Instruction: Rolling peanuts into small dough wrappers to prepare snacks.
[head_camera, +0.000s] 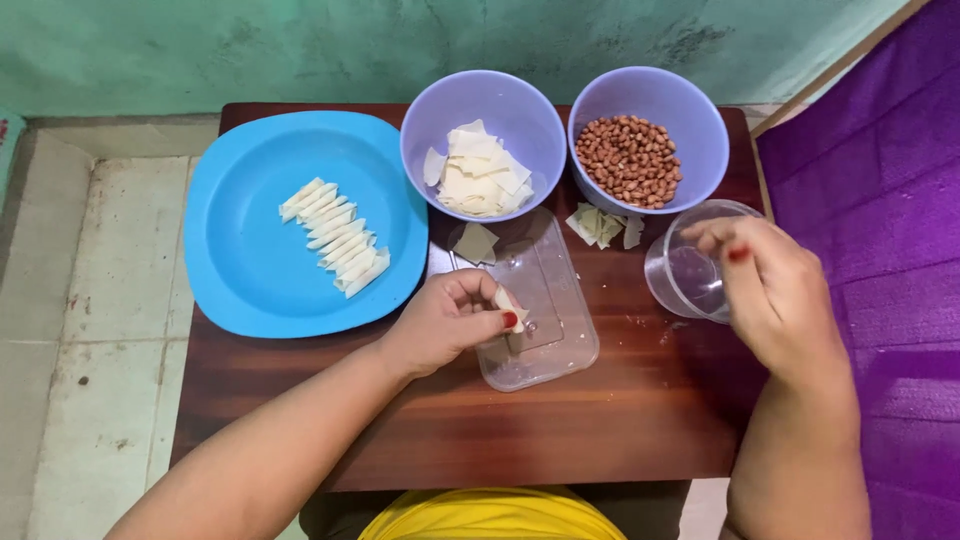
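Seen from the head camera: the left hand (445, 322) pinches a small folded pastry piece (508, 304) between thumb and fingertips, its grip clenched on the pale wrapper just above a clear plastic tray (545, 330) lying on the dark wooden counter (620, 420). Beyond that grip, a lone wrapper square (476, 243) rests on the tray's far end, and further on stands a purple bowl of wrappers (482, 140). To the outside of the left hand a blue plate (250, 260) carries a row of rolled pieces (335, 236). The right hand (775, 295) is blurred, fingers curled at the rim of a clear glass bowl (690, 265) — whether it grasps anything cannot be told. A purple bowl of peanuts (640, 135) sits beyond it.
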